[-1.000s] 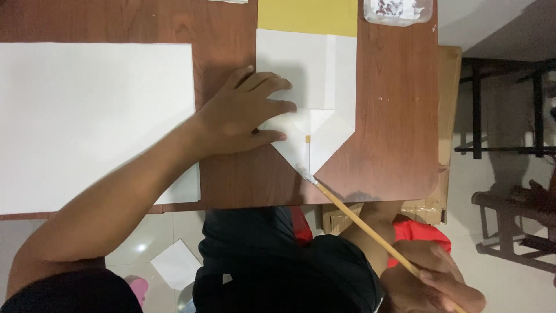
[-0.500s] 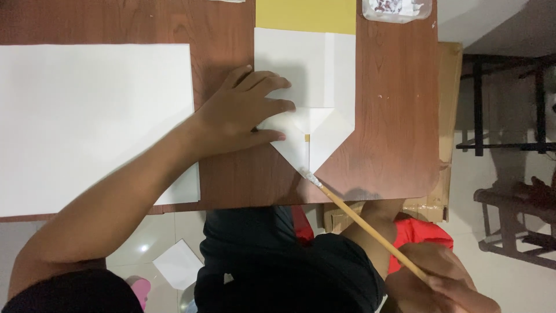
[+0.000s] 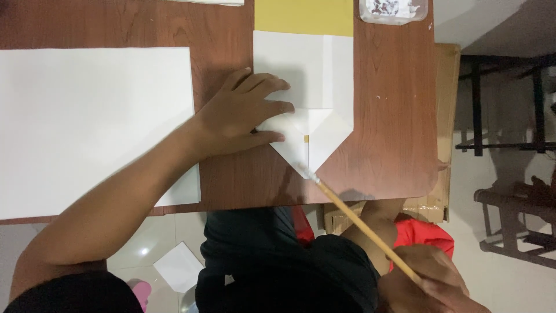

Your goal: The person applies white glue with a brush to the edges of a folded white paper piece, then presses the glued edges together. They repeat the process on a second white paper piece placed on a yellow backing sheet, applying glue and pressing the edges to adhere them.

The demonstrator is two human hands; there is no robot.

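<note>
Head view. Fingers (image 3: 272, 107) of the left hand (image 3: 240, 116) lie spread and flat, pressing the folded paper (image 3: 315, 87), which is smooth, white, pointed at 6 o'clock, at the wooden table (image 3: 388, 116) centre. The right hand (image 3: 431, 284), at 5 o'clock, is closed around a thin wooden brush (image 3: 359, 223); its tip touches the paper's point. A large white sheet (image 3: 92, 127) lies at 9 o'clock, yellow paper (image 3: 304, 16) at 12, a clear container (image 3: 394, 10) at 1. The left forearm crosses the sheet's corner.
</note>
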